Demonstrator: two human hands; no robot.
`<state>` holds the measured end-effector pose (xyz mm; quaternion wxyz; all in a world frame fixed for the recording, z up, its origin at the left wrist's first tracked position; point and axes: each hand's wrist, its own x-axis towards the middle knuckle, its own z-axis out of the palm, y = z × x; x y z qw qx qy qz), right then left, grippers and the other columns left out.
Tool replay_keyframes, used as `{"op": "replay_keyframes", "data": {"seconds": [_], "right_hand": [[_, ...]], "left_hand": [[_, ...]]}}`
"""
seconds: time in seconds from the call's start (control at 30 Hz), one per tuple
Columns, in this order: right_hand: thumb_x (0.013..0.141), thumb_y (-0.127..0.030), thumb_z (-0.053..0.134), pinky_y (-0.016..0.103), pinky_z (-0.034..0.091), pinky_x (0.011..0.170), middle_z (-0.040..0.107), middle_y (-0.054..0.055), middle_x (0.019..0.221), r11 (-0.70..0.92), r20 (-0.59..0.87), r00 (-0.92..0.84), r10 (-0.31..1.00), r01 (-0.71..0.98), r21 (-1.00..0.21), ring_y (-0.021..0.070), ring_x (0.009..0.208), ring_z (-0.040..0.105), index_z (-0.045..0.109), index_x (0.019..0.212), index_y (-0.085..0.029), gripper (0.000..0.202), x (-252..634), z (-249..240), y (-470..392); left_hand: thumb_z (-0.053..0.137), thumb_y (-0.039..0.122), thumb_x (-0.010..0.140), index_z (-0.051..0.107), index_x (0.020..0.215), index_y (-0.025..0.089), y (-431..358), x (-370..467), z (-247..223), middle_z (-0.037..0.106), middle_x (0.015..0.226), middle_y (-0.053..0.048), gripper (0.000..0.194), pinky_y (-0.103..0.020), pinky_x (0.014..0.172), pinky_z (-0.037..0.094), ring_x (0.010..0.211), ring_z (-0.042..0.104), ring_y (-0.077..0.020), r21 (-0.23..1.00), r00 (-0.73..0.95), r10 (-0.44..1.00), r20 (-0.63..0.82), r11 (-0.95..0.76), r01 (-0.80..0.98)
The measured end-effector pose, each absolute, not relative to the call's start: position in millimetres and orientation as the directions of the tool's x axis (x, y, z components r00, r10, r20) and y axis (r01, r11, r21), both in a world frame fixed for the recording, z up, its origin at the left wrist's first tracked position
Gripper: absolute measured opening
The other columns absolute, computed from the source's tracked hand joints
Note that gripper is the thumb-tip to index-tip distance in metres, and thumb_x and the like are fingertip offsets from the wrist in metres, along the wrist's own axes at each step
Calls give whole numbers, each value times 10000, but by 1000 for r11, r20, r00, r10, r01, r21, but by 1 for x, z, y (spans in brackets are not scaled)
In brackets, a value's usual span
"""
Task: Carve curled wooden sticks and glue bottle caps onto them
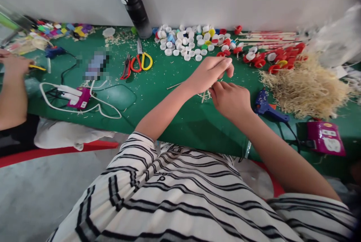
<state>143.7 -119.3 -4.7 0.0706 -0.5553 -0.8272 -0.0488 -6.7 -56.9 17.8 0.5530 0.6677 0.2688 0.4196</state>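
My left hand (208,72) is over the middle of the green table, its fingers bent and pressed together. Just below and to the right, my right hand (234,99) is curled closed, with its thumb side close to the left fingers. Whatever either hand grips is hidden behind the fingers. Pale straw-like strands (205,96) show beneath the hands; I cannot tell if they are held or lie on the table. A thin stick (174,85) pokes out to the left of my left wrist.
Bottle caps (186,42) are heaped at the back, with red caps and sticks (262,59) farther right. Pale shredded fibre (310,87), a blue glue gun (270,111) and a purple power socket (325,138) lie right. Scissors (141,59), pliers (126,67), a black bottle (137,10) and another person's hand (15,65) are left.
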Motion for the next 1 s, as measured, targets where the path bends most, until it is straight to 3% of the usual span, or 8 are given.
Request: {"op": "replay_keyframes", "data": {"seconds": [0.07, 0.23, 0.5, 0.67, 0.83, 1.0], "right_hand": [[1128, -315, 336, 376, 218, 637, 808, 155, 972, 403, 136, -401, 906, 915, 16, 232, 778, 641, 774, 1132, -139, 473, 143, -3, -117], [1092, -227, 372, 365, 216, 622, 818, 143, 1032, 403, 101, -403, 910, 915, 18, 231, 812, 676, 780, 1171, -158, 422, 139, -5, -112], [1114, -282, 346, 348, 194, 600, 819, 138, 1009, 364, 65, -362, 930, 930, -38, 185, 688, 617, 736, 1212, -149, 423, 131, -10, -108], [1148, -315, 312, 346, 187, 602, 823, 139, 1061, 264, -17, -265, 964, 964, -40, 188, 726, 638, 695, 1283, -138, 443, 125, -9, -110], [1171, -351, 282, 345, 190, 608, 816, 135, 1014, 205, -54, -207, 977, 978, -44, 190, 703, 635, 679, 1309, -145, 468, 121, -12, -114], [1175, -361, 265, 336, 219, 620, 812, 149, 979, 178, -77, -182, 980, 982, -55, 203, 715, 654, 675, 1292, -146, 478, 119, -15, -117]], "left_hand": [[460, 329, 1175, 657, 803, 121, -55, -5, 19, 364, 699, 34, 469, -224, 648, 280, 652, 398, -70, 972, 503, 833, 231, -224, -75], [455, 324, 1170, 661, 804, 114, -50, -6, 20, 312, 680, 51, 470, -216, 598, 211, 601, 321, -54, 982, 480, 857, 188, -172, -77], [414, 264, 1177, 633, 820, 101, -47, -12, 20, 280, 690, 65, 449, -205, 621, 189, 608, 298, -35, 990, 472, 870, 143, -127, -66], [454, 348, 1169, 627, 834, 139, -46, -8, 24, 265, 699, 68, 431, -231, 585, 183, 594, 270, -57, 991, 475, 870, 132, -107, -80], [375, 239, 1191, 607, 813, 124, -47, -6, 33, 198, 644, 88, 458, -252, 585, 133, 555, 178, -36, 996, 523, 851, 45, 5, -94], [354, 217, 1198, 587, 808, 127, -48, -7, 37, 194, 633, 96, 463, -257, 594, 128, 539, 183, -18, 997, 489, 872, 22, 18, -77]]}}
